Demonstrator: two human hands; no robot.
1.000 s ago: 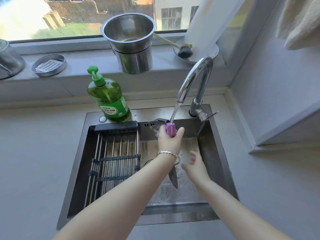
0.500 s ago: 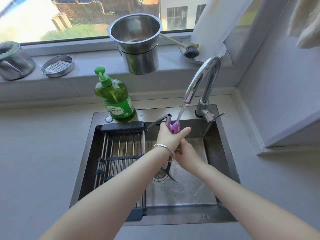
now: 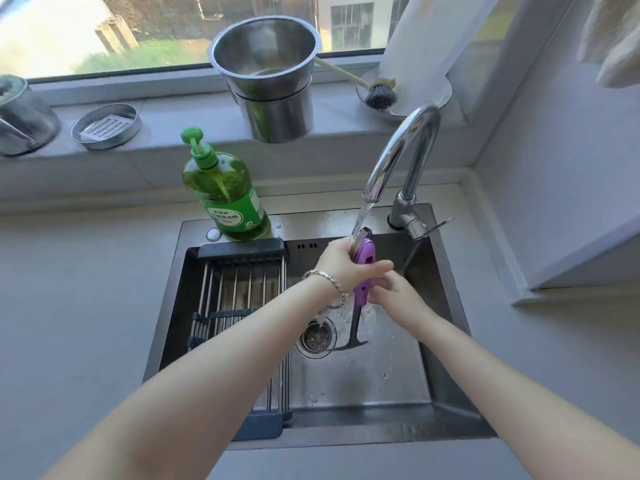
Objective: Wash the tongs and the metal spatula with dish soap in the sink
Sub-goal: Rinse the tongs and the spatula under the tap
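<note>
Tongs (image 3: pixel 363 258) upright under running tap (image 3: pixel 405 147), L hand (image 3: pixel 341 263) gripping top, R hand (image 3: pixel 394 296) gripping handle below.

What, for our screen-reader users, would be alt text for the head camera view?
Two hands hold a purple-handled utensil under the running faucet over a steel sink: the left hand grips the handle, the right hand touches it lower down. A green dish soap bottle stands on the sink's back rim.

Bare forearms, no sleeves, silver chain bracelet (image 3: pixel 327 285) on left wrist
</note>
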